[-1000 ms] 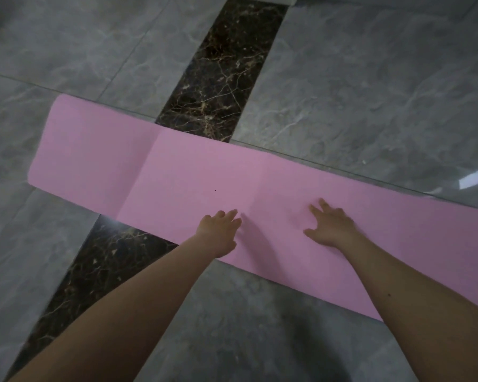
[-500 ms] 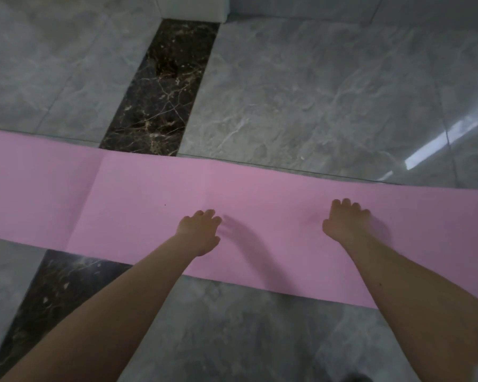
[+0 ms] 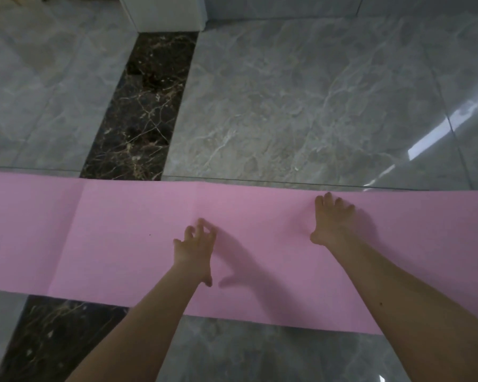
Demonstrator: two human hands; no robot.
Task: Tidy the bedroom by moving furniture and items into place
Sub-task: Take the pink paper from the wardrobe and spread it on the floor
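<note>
A long pink mat (image 3: pixel 116 238) lies unrolled flat on the tiled floor, running from the left edge of view to the right edge, with faint fold creases across it. My left hand (image 3: pixel 195 249) hovers just over the mat's middle, fingers spread and loosely curled, holding nothing. My right hand (image 3: pixel 330 219) rests on the mat near its far edge, fingers spread and pressing down on the surface.
Grey marble floor tiles (image 3: pixel 301 106) lie beyond the mat, crossed by a dark brown marble strip (image 3: pixel 146 106) that runs under it. A white furniture base (image 3: pixel 166 12) stands at the top of the view.
The view has swung so the mat now lies level across it. My right hand has slid toward the mat's far edge. My left hand has lifted slightly and its fingers have spread.
</note>
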